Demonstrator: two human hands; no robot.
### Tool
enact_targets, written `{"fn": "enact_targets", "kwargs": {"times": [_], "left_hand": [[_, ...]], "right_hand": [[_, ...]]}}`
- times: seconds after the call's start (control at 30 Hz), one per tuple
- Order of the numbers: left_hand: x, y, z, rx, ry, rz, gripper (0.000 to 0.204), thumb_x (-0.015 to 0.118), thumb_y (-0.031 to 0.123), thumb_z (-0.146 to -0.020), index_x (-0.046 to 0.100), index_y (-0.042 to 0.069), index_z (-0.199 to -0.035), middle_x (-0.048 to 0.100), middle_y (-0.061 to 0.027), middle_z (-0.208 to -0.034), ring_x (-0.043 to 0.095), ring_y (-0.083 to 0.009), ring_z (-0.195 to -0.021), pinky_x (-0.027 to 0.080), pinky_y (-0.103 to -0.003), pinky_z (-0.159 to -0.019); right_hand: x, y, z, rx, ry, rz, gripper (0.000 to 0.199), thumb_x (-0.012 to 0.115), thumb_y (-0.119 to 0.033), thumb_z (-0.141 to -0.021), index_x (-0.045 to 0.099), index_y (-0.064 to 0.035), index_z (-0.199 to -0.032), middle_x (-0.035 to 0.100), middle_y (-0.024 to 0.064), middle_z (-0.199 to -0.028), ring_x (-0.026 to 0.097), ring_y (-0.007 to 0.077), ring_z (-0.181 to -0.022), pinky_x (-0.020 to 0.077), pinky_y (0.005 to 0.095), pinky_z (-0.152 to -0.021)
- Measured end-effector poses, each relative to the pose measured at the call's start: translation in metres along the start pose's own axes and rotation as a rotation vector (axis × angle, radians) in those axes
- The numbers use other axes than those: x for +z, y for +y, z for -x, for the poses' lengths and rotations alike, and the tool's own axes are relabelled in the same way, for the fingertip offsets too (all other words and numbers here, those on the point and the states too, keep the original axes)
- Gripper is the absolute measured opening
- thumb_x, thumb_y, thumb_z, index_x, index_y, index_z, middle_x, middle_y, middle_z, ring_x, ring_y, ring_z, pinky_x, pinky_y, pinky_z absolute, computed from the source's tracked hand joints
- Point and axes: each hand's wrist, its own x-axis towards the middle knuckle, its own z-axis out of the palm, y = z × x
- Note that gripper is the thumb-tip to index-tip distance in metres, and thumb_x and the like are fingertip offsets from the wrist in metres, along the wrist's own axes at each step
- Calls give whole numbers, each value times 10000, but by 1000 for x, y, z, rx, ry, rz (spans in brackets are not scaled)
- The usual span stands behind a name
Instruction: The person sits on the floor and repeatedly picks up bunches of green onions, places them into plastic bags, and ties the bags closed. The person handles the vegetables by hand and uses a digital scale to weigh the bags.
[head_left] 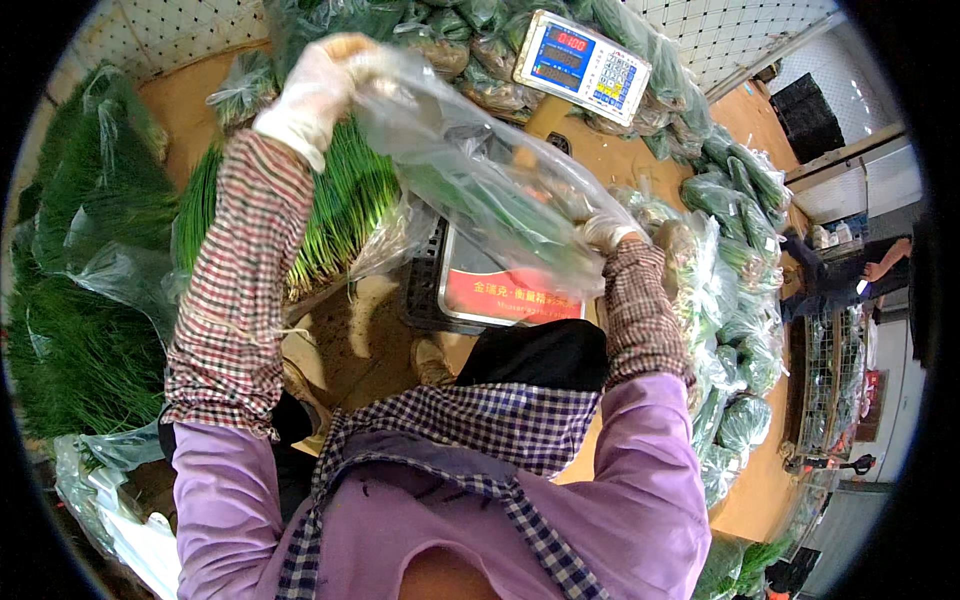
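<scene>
Stretching between both gloved hands [315,95], a clear, crinkled plastic bag [470,165]

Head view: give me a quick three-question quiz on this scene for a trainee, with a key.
1. What stretches between the left hand and the right hand? A) a rope B) a clear plastic bag C) a paper sheet
2. True or false: the lit digits on the display panel are green.
3. Fill in: in this view, the bunched green stalks lie to the ____ of the scale platform.

Key: 1. B; 2. False, red; 3. left.
</scene>
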Motion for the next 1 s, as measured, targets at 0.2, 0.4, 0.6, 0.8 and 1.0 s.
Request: {"fn": "enact_targets", "kwargs": {"times": [0.2, 0.4, 0.6, 0.8, 1.0], "left_hand": [[15, 47, -28, 27, -131, -276, 126, 567, 197, -711, 585, 79, -751, 535, -45, -582, 507, -182, -550, 396, -265, -492], [25, 4, -21, 82, -9, -241, 210, 587, 165, -778, 574, 17, -926, 575, -15, -733, 523, -94, -662, 419, -228, -605], [24, 5, 25, -120, -456, 557, 244, 565, 109, -798, 521, -3, -1010, 591, -25, -753, 553, -92, -670, 472, -234, -605], [-2, -5, 37, 129, -380, 177, 460, 674, 162, -724, 493, 22, -1122, 586, -51, -952, 563, -106, -861, 461, -221, -755], [-116, -100, 95, -10, 515, 543, 270, 585, 187, -797, 533, 14, -998, 579, -44, -815, 541, -104, -698, 446, -218, -624]], "right_hand": [[-18, 39, 28, 137, 230, -838, 578, 660, -386, -699, 515, -28, -1129, 577, 171, -1023, 541, 216, -936, 420, 305, -808], [0, 36, 56, -169, 113, -641, 364, 527, -173, -765, 517, -60, -1111, 568, 154, -1045, 524, 285, -990, 413, 341, -847], [18, 31, 19, -132, 366, 157, 252, 483, -139, -772, 572, -86, -1002, 593, 150, -968, 548, 332, -901, 451, 373, -739], [-74, -89, 85, -506, -657, -662, 391, 559, -203, -780, 510, 14, -1102, 588, 167, -998, 576, 224, -904, 455, 281, -749], [32, -287, 50, -1149, -468, -391, 328, 462, -265, -855, 551, 1, -1024, 582, 166, -993, 559, 264, -911, 428, 329, -838]]}}
